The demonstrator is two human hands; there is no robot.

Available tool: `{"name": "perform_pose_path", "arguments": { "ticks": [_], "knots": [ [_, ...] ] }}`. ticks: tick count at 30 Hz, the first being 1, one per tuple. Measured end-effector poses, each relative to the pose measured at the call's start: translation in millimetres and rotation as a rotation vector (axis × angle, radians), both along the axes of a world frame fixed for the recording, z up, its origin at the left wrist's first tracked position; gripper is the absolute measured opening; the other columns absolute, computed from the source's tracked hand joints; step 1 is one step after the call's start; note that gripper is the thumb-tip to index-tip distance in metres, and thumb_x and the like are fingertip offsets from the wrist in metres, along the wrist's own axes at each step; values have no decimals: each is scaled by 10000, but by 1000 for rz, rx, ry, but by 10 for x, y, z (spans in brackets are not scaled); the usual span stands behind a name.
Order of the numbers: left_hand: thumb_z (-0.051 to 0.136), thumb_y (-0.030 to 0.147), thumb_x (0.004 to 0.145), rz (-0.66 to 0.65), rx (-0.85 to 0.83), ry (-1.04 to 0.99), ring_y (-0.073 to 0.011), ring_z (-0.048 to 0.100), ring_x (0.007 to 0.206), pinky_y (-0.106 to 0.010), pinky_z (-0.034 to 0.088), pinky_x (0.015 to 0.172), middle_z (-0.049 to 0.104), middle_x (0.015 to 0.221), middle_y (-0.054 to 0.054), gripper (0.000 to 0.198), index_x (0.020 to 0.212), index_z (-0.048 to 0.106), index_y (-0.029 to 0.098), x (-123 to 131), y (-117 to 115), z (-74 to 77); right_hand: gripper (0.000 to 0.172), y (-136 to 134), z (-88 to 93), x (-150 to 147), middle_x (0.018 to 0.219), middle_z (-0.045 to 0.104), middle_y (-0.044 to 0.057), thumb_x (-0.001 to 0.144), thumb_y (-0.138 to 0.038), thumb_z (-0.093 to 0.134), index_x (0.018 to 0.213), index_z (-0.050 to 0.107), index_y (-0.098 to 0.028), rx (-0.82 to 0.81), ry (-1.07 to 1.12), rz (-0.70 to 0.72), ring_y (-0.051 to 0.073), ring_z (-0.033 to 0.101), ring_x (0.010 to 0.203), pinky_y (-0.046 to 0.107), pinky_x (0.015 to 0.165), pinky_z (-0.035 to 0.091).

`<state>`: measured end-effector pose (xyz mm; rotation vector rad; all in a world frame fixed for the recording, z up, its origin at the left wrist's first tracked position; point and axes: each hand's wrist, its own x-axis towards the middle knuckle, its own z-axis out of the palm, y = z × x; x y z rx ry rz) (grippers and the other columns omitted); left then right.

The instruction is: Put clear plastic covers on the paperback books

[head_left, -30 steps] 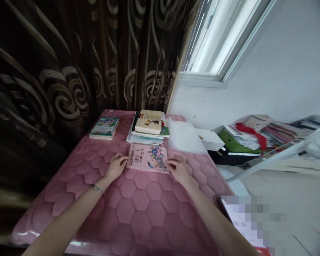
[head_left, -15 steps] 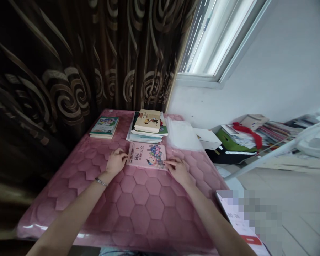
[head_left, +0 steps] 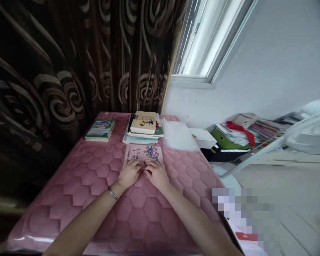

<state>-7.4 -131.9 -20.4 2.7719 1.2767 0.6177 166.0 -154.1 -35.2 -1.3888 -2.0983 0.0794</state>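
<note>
A pink book (head_left: 142, 151) with cartoon art on its cover lies flat on the table. My left hand (head_left: 131, 173) is at its near edge, left of the middle, fingers curled over the cover. Close beside it, my right hand (head_left: 156, 174) grips the same edge with bent fingers, the thumbs almost meeting. Both hands hide the lower part of the cover. Just behind the pink book stands a stack of books (head_left: 144, 128) with a cream book (head_left: 143, 122) on top. Farther left lies a small pile with a green-bordered book (head_left: 100, 129) uppermost.
A padded pink cloth under clear plastic covers the table (head_left: 77, 199). Whitish translucent sheets (head_left: 178, 135) lie right of the stack. A white box (head_left: 202, 137) stands beyond the right edge, near a green container (head_left: 226, 138) of papers. A dark patterned curtain (head_left: 64, 78) hangs behind the table.
My hands have moved inward from the book's two sides to the middle of its near edge. They are now almost touching, and the view has shifted slightly.
</note>
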Motion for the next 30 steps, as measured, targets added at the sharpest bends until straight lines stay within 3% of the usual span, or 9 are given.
{"name": "perform_pose_path", "arguments": {
  "ticks": [5,11,16,23,25,28,30],
  "knots": [
    [570,219,872,30,-1,33,-216,563,998,-387,388,884,673,961,-51,134,840,700,208,-223,38,53,53,13,-15,255,1017,715,23,814,-233,684,783,725,-243,5,8,-8,202,606,963,349,861,459],
    [589,245,868,66,-49,-48,-188,584,975,-375,357,898,700,996,-21,120,818,696,229,-585,100,10,67,-70,-29,671,1024,715,28,810,-224,684,755,720,-239,2,7,-44,213,608,973,377,865,469],
    [585,204,856,111,-102,-107,-173,595,991,-357,352,883,704,1009,-5,121,816,695,237,-668,124,-30,108,-124,-34,795,1021,715,36,819,-189,648,767,720,-250,5,43,-45,220,608,991,404,883,474],
    [530,185,871,95,-21,-14,-195,582,980,-398,338,946,687,998,-42,149,843,675,211,-566,27,39,106,-132,-13,741,1036,708,42,808,-179,644,759,711,-245,18,35,-62,227,591,1012,410,897,464],
    [534,207,870,69,5,21,-211,573,1000,-415,330,973,670,1039,-64,137,892,669,204,-434,-28,64,97,-137,30,616,1090,691,47,794,-192,662,850,718,-249,21,12,-51,238,571,1052,414,905,455],
    [533,194,864,17,16,17,-217,559,1034,-436,304,1019,648,1095,-68,171,985,652,218,-168,-79,53,259,-118,79,333,1171,663,42,779,-207,681,1031,691,-266,3,-29,12,246,538,1112,418,921,440],
    [526,156,854,2,27,10,-222,557,1025,-443,315,1012,645,1070,-71,183,979,647,211,-13,-77,16,236,-78,80,153,1173,663,38,779,-200,674,1004,695,-270,-6,-53,31,252,531,1128,434,933,423]
  ]
}}
